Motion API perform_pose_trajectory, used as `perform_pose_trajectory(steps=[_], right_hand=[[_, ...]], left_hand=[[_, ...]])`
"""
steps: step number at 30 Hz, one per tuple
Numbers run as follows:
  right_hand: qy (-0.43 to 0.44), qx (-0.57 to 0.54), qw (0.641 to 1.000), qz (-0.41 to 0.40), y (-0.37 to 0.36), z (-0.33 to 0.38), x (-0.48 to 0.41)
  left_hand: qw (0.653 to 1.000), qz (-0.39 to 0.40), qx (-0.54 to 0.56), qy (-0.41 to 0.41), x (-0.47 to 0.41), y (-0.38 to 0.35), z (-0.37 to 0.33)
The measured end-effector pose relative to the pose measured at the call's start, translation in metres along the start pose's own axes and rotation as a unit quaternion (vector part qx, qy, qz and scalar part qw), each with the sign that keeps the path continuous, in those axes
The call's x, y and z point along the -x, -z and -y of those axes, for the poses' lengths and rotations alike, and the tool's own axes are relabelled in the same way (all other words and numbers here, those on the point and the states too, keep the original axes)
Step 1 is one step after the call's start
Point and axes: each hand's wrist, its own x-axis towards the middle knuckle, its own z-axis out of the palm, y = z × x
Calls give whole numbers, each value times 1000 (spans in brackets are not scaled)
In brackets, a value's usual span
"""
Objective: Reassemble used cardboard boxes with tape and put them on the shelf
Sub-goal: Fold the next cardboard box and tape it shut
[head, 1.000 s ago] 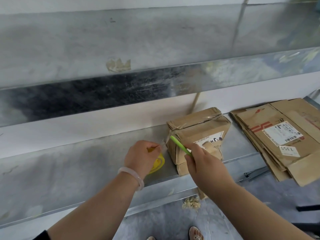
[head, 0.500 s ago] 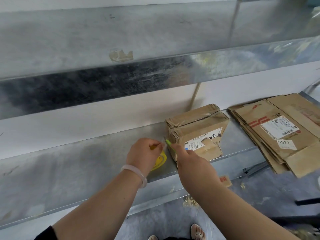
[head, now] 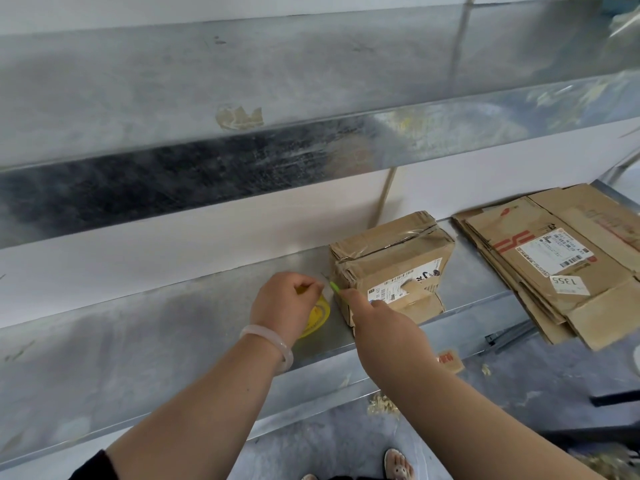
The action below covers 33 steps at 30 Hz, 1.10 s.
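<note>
The person's left grip (head: 287, 303) is curled over a yellow tape roll (head: 318, 315) that lies flat on the metal shelf (head: 138, 341). The fingers close on its upper edge and cover most of it. A pale bracelet (head: 273, 342) sits on that wrist.

The right grip (head: 377, 322) reaches in from the right and is closed around a thin green tool (head: 334, 286). Only the tip of the tool shows past the fingers. The tip points up and to the left, and it lies in the small gap between the left grip and the near left corner of the cardboard box (head: 391, 265). Whether the tip touches the box cannot be told.

The box stands assembled on the shelf, just right of the tape roll. Clear tape crosses its top, and a white label with a barcode is on its front face.

Further right, apart from the box, a stack of flattened cardboard boxes (head: 554, 265) lies on the same shelf. Its front edge hangs over the lip of the shelf.

An upper shelf (head: 242, 81) runs above, with a torn scrap of old tape (head: 239, 116) stuck to it. Below, on the floor (head: 554, 375), lies a small piece of cardboard (head: 450, 361) with red print. A sandalled foot (head: 398, 467) shows at the bottom edge.
</note>
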Motion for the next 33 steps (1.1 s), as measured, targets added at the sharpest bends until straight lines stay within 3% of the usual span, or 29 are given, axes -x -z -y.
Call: perform_pose_trajectory(steps=[6, 11, 19, 26, 30, 33], right_hand=[[4, 7, 1000, -17, -1, -1, -10], [28, -10, 999, -31, 1, -11, -16], [184, -83, 964, -176, -3, -22, -11], [268, -31, 932, -243, 2, -40, -12], [233, -177, 901, -321, 20, -59, -6], [109, -277, 883, -363, 35, -98, -2]], left_hand=[[999, -2, -17, -27, 9, -6, -6], [999, -36, 4, -1, -3, 9, -1], [999, -27, -18, 20, -1, 14, 10], [998, -44, -47, 10, -2, 16, 8], [995, -70, -67, 3, -1, 17, 9], [992, -89, -86, -15, -1, 19, 12]])
